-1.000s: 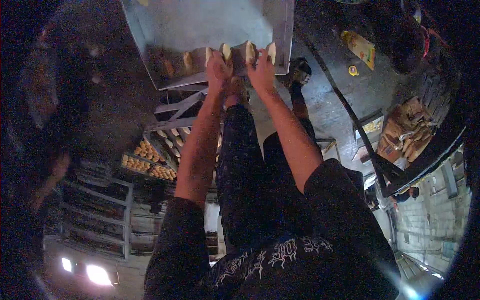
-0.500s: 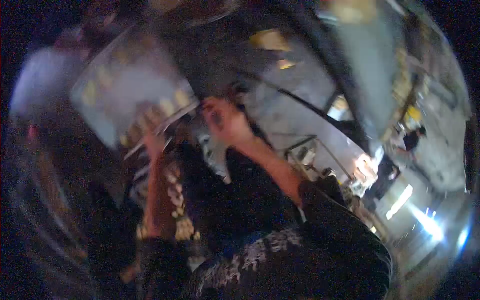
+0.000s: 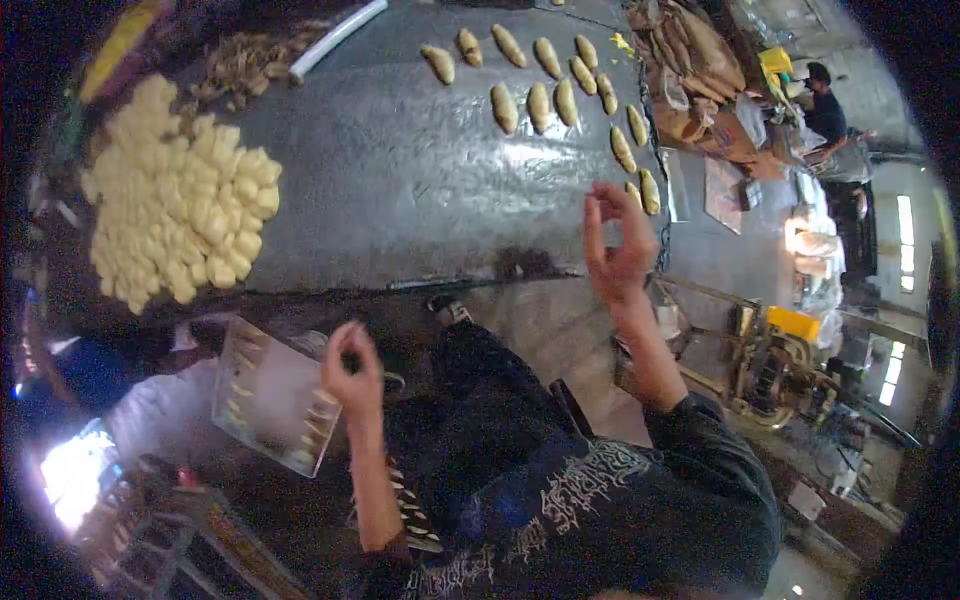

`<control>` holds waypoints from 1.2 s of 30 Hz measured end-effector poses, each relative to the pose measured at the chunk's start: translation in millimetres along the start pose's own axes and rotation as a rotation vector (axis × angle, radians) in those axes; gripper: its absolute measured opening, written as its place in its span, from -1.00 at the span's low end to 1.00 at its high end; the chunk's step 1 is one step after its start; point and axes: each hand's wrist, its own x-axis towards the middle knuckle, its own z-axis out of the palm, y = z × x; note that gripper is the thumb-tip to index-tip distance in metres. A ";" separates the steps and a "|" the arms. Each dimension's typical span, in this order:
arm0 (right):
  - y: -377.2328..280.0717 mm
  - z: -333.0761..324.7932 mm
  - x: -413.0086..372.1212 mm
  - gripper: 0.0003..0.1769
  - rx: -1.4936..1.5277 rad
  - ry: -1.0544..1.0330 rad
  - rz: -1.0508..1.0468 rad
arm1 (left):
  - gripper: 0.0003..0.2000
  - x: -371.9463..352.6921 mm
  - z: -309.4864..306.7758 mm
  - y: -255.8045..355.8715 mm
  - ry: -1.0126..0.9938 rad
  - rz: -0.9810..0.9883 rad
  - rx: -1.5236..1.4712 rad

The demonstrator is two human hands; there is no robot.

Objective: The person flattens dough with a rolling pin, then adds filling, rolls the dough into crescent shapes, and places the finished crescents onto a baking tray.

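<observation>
My right hand (image 3: pixel 622 250) is raised over the front right of the metal work table (image 3: pixel 390 170), fingers loosely bent and apart, nothing between them. Closest to it are rolled dough pieces (image 3: pixel 648 190) by the table's right edge. More rolled pieces (image 3: pixel 540 105) lie in rows farther back. My left hand (image 3: pixel 354 375) hangs below the table's front edge, fingers curved with a gap to the thumb and no object in them. It overlaps the right side of a tray (image 3: pixel 275 385) with shaped pieces along two sides. A person's pale sleeve (image 3: pixel 160 405) reaches to that tray's left side.
A large heap of dough lumps (image 3: pixel 185 200) covers the table's left end, with a white rod (image 3: pixel 338 40) behind it. More pieces sit on a lower tray (image 3: pixel 415 510) beside my left forearm. Machinery (image 3: pixel 775 370) stands at right; another person (image 3: pixel 825 110) is farther off.
The view has swung up to the table from the blurred tray. Both hands are off the tray, which is now lower left; my right hand has gone over the table.
</observation>
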 end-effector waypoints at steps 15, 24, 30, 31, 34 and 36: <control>145.2 158.5 122.5 -0.76 -0.072 -0.080 -0.124 | -0.68 197.8 249.3 195.4 -0.379 0.085 0.021; 24.1 99.9 76.5 -0.65 0.733 -0.532 0.309 | -0.70 145.0 147.3 115.7 -0.378 -0.386 -1.178; -156.0 150.7 -55.1 -0.51 0.981 -0.966 0.519 | -0.54 10.1 -47.1 -35.1 -0.091 -0.740 -1.098; -172.6 175.6 -93.7 -0.55 0.995 -1.027 0.540 | -0.55 -18.8 -66.4 -79.0 -0.030 -0.744 -1.103; -205.9 256.8 -196.2 -0.58 0.860 -1.281 0.387 | -0.56 -83.6 -109.1 -182.3 0.201 -0.775 -0.950; -218.5 315.3 -258.4 -0.59 0.766 -1.305 0.432 | -0.55 -118.7 -109.6 -267.4 0.290 -0.863 -0.948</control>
